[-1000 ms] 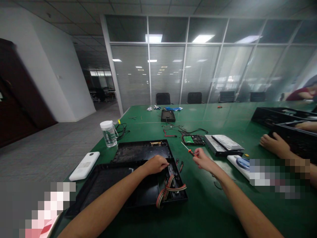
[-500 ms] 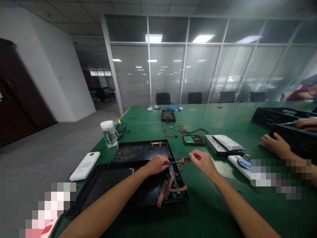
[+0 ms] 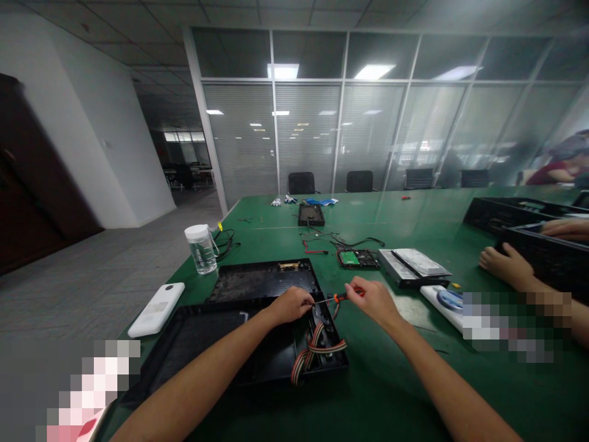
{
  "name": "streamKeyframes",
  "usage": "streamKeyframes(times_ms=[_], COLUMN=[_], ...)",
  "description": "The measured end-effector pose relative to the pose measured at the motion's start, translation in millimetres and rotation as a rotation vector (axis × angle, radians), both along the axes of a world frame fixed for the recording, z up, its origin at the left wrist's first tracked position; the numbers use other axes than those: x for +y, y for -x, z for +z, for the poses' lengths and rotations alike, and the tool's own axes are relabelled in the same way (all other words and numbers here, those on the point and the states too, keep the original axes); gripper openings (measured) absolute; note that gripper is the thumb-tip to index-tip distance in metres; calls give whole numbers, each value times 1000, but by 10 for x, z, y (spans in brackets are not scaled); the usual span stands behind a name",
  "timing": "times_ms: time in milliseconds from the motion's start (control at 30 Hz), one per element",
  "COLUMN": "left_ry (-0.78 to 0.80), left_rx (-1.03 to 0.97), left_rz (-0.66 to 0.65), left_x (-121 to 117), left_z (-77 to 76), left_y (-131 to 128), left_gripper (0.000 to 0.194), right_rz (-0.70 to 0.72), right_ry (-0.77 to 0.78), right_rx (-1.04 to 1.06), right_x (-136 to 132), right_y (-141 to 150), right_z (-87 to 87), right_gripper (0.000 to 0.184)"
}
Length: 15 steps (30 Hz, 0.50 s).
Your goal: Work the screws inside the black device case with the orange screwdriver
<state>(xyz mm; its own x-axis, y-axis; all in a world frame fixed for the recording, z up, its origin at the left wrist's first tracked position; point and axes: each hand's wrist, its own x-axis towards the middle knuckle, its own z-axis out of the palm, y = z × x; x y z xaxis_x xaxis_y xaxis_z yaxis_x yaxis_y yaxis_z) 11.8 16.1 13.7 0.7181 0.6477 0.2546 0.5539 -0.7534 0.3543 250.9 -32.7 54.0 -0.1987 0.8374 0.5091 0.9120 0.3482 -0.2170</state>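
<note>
A green table (image 3: pixel 396 393) bears the whole layout. To the right, another person's hand (image 3: pixel 506 265) rests at a black chassis (image 3: pixel 550 255), well apart from the wearer's work. In front of the wearer lies an open black casing (image 3: pixel 271 362), a black panel (image 3: pixel 257 281) adjoining its far side. The wearer's left forearm crosses the casing, covering part of it.

The right hand (image 3: pixel 375 299) is beyond the casing's right edge, fingers curled closed about the handle of a screwdriver (image 3: pixel 342 298). The left hand (image 3: pixel 289 307) is over the casing's right end, fingertips drawn together; whether they pinch anything cannot be determined.

The screwdriver lies nearly crosswise, its shaft pointing left from the right hand and its tip beside the left fingertips. Tip contact is unverifiable. The left fingers are nearer the tip, the right nearer the handle. A striped ribbon cable (image 3: pixel 299 366) loops on the wearer's side of the tip, beside the shaft's line, not across it.
</note>
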Motion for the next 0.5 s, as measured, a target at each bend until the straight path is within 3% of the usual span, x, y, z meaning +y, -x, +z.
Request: streamKeyframes(times_ms=[167,333,400,500], left_ry=[3,-30,-32,-24], left_rx=[10,40,50,55], left_rz=[-13,20,31,29], left_x=[-17,-24,-29,-38], left_z=[17,14,9,13], left_y=[-3,-6,-9,-14], left_gripper=[16,12,12,14], right_rz=[34,261,164,-144], right_ry=[53,95,97,93], right_rx=[-240,-313,-320,-305], right_x=[-114,-84,-60,-51], right_y=[275,594,674,715], right_z=[450,806,829,781], right_gripper=[28,25,37,58])
